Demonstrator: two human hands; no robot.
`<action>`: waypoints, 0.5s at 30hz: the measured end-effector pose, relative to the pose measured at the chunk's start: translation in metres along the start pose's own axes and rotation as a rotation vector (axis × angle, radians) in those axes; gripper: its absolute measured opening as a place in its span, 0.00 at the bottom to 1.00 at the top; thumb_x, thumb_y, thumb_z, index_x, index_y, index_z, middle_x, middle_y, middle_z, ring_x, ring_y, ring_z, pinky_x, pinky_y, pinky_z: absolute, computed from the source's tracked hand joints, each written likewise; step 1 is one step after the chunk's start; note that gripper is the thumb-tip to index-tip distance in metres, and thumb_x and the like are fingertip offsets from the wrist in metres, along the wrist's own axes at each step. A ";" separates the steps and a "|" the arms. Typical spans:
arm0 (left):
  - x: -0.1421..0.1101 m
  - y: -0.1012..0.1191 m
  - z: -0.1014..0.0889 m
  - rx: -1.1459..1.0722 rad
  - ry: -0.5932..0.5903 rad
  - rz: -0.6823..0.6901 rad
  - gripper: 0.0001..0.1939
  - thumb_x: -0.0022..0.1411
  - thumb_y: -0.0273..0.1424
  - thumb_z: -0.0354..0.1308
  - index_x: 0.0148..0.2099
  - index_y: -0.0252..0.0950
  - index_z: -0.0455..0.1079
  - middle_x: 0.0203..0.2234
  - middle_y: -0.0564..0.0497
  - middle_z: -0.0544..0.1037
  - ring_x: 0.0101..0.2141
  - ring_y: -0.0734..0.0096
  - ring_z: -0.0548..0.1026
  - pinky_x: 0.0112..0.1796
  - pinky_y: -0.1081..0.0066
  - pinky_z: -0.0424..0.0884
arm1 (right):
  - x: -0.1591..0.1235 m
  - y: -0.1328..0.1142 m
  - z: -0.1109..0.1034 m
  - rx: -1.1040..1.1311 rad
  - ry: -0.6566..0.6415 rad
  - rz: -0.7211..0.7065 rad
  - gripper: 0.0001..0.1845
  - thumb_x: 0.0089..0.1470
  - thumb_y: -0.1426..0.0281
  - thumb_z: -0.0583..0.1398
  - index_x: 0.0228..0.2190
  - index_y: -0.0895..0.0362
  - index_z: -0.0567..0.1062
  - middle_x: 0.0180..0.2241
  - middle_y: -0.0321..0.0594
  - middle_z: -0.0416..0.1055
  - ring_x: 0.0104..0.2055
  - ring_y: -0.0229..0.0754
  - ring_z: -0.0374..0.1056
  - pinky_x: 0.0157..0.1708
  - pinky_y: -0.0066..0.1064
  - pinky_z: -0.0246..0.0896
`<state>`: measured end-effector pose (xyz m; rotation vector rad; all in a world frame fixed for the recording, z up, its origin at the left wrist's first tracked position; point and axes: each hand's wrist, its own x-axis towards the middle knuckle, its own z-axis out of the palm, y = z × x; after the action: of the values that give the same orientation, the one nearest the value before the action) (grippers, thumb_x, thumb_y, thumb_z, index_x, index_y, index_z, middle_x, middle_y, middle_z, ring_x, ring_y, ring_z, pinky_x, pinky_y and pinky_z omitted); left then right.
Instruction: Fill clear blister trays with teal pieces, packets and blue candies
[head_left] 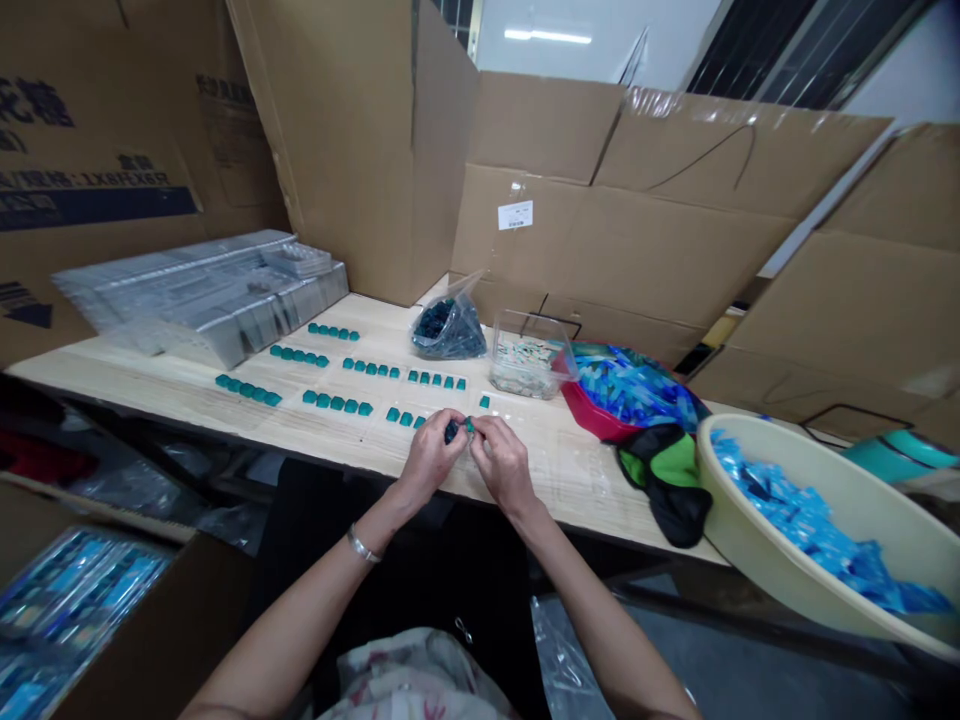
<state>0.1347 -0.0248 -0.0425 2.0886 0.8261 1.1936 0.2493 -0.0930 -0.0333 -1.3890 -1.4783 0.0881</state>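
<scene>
**Left hand (pixel 430 462) and right hand (pixel 502 466) pinch small pieces over the table (pixel 570 470)**

Both hands sit close together, fingers drawn in narrow and almost touching. The left fingers grip a dark blue piece (pixel 451 432), and the right fingers grip a teal piece (pixel 469 426) just beside it. The pieces are small and partly hidden, so their exact shape is hard to tell. A metal bracelet (pixel 363 545) circles the left wrist.

Ahead of the hands and to their left, 7 short rows of teal pieces (pixel 298 355) lie on the table, and 1 lone pair (pixel 484 401) sits straight ahead. Farther left stands a stack of clear plastic trays (pixel 202 295). Ahead sit a bag of dark blue pieces (pixel 448 328) and a clear plastic box of mixed pieces (pixel 525 365).

To the right are a red basin of blue packets (pixel 600 405), a green and black cloth (pixel 667 482) and a cream basin of blue packets (pixel 810 520). Cardboard boxes (pixel 615 240) stand behind everything.
</scene>
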 end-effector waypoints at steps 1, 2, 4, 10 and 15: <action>-0.001 -0.002 0.000 0.021 0.006 0.019 0.05 0.56 0.26 0.51 0.37 0.36 0.66 0.32 0.49 0.74 0.35 0.69 0.72 0.40 0.68 0.67 | -0.001 0.000 0.001 0.044 -0.010 0.045 0.10 0.52 0.72 0.54 0.35 0.54 0.73 0.36 0.43 0.71 0.41 0.44 0.67 0.45 0.38 0.62; -0.003 -0.003 0.000 0.042 0.009 0.045 0.05 0.57 0.26 0.51 0.38 0.35 0.65 0.32 0.49 0.73 0.35 0.69 0.71 0.40 0.68 0.67 | -0.002 0.000 0.002 0.114 -0.017 0.116 0.10 0.51 0.70 0.55 0.36 0.54 0.73 0.35 0.42 0.71 0.39 0.43 0.68 0.43 0.37 0.64; -0.006 -0.003 -0.001 0.075 -0.009 0.104 0.06 0.58 0.25 0.50 0.39 0.35 0.65 0.33 0.48 0.72 0.37 0.68 0.71 0.40 0.68 0.67 | -0.002 0.000 0.001 0.295 -0.039 0.295 0.10 0.49 0.67 0.58 0.36 0.55 0.72 0.32 0.40 0.72 0.33 0.41 0.70 0.36 0.35 0.68; -0.010 0.001 0.002 0.082 -0.068 0.171 0.06 0.59 0.27 0.50 0.40 0.36 0.65 0.33 0.48 0.72 0.38 0.68 0.71 0.40 0.68 0.67 | 0.004 0.013 -0.019 0.453 -0.064 0.496 0.12 0.44 0.62 0.63 0.29 0.57 0.76 0.26 0.38 0.75 0.28 0.40 0.70 0.34 0.33 0.67; -0.007 0.004 0.000 -0.025 -0.025 0.021 0.06 0.58 0.31 0.52 0.37 0.36 0.67 0.32 0.49 0.74 0.36 0.69 0.72 0.40 0.68 0.66 | 0.033 0.060 -0.043 0.065 0.073 0.300 0.09 0.44 0.65 0.62 0.28 0.57 0.78 0.30 0.41 0.76 0.32 0.43 0.71 0.36 0.33 0.65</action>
<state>0.1325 -0.0326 -0.0434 2.0924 0.7754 1.1812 0.3276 -0.0729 -0.0344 -1.5358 -1.1892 0.2686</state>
